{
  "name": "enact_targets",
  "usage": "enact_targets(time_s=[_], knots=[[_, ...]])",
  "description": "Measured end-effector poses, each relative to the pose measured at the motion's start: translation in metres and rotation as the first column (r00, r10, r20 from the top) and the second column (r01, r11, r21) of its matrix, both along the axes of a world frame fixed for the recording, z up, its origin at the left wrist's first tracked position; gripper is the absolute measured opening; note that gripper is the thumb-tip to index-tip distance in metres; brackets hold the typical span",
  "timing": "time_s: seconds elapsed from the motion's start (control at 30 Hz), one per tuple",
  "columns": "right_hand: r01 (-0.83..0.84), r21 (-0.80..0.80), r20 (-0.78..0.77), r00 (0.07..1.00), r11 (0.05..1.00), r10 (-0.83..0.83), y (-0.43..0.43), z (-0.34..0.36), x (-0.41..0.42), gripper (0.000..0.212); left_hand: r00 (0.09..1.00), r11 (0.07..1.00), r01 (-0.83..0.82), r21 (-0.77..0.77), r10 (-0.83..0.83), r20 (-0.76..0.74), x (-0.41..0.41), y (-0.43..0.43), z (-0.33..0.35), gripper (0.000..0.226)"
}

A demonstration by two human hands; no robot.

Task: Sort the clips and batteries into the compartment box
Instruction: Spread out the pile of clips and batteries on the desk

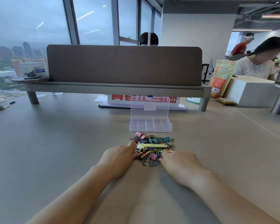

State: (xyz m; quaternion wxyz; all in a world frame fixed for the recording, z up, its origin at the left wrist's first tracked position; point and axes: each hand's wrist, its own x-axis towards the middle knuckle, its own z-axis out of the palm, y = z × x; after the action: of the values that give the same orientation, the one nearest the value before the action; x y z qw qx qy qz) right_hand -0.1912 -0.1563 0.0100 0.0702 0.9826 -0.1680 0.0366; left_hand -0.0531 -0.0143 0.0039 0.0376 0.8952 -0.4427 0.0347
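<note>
The worktop [71, 143] gives you plenty of room, so keep everything on the centre line. The clear compartment box [149, 129] stands just beyond the heap, its lid propped upright and its cells showing nothing inside, so the sorting looks barely begun.

The mixed pile [149, 151] of clips and batteries lies between the box and your hands. Your left hand [120, 156] rests against the pile's left edge with fingers fairly straight, holding nothing that shows. Your right hand [179, 160] has its fingers [166, 152] dipped into the near right edge; whether they pinch a clip cannot be told.

A pale yellow plastic spoon [157, 145] lies across the top. Probably lift it aside first, since it pins what lies beneath.

Then spread the heap flat with both hands instead of digging. An orange battery [145, 155] lies near your left hand. It should roll, so pinch it across its middle.

The teal binder clips [153, 140] and a pink binder clip [153, 156] are easy picks. The wire paper clips [152, 164] look tangled, so tease them apart singly.
</note>
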Motion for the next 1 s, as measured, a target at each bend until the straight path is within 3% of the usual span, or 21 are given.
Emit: enact_targets(time_s=[0.07, 0.13, 0.23, 0.3, 0.4, 0.57, 0.63, 0.77, 0.93, 1.0], knots=[[0.022, 0.100, 0.019, 1.000, 0.995, -0.024, -0.003, 0.003, -0.001, 0.031, 0.999, 1.000, -0.008, -0.025, 0.007, -0.042, 0.000, 0.001, 0.002, 0.026], [0.035, 0.333, 0.080, 0.995, 0.942, -0.066, -0.010, 0.004, 0.000, 0.033, 0.998, 0.999, -0.011, -0.035, 0.009, -0.060, 0.001, 0.002, 0.002, 0.026], [-0.092, 0.710, 0.226, 0.969, 0.698, -0.102, -0.024, 0.004, -0.001, 0.035, 0.998, 0.999, -0.012, -0.033, 0.010, -0.056, 0.002, 0.002, 0.001, 0.027], [-0.151, 0.814, 0.264, 0.956, 0.561, -0.126, -0.028, 0.007, -0.005, 0.035, 0.998, 0.999, -0.021, -0.039, 0.019, -0.058, 0.003, 0.002, 0.001, 0.027], [-0.166, 0.859, 0.252, 0.960, 0.485, -0.118, -0.029, 0.007, -0.007, 0.035, 0.996, 0.997, -0.039, -0.064, 0.034, -0.084, 0.003, 0.002, 0.001, 0.027], [-0.119, 0.842, 0.240, 0.956, 0.526, -0.169, -0.029, 0.004, -0.003, 0.037, 0.974, 0.979, -0.060, -0.193, 0.015, -0.226, 0.011, 0.006, 0.004, 0.026], [-0.104, 0.876, 0.227, 0.951, 0.472, -0.212, -0.031, 0.005, -0.005, 0.035, 0.948, 0.977, -0.001, -0.214, -0.067, -0.310, 0.018, 0.013, 0.005, 0.032], [-0.098, 0.974, 0.160, 0.937, 0.204, -0.311, -0.036, 0.008, -0.008, 0.031, 0.893, 0.959, 0.036, -0.281, -0.157, -0.422, 0.027, 0.022, 0.006, 0.049], [-0.227, 0.953, 0.124, 0.896, -0.200, -0.425, -0.040, 0.012, -0.007, 0.026, 0.943, 0.952, -0.002, -0.305, -0.100, -0.318, 0.028, 0.019, 0.005, 0.047], [-0.282, 0.908, 0.117, 0.880, -0.309, -0.460, -0.042, 0.012, -0.006, 0.023, 0.956, 0.952, -0.032, -0.304, -0.059, -0.287, 0.027, 0.019, 0.005, 0.046]])
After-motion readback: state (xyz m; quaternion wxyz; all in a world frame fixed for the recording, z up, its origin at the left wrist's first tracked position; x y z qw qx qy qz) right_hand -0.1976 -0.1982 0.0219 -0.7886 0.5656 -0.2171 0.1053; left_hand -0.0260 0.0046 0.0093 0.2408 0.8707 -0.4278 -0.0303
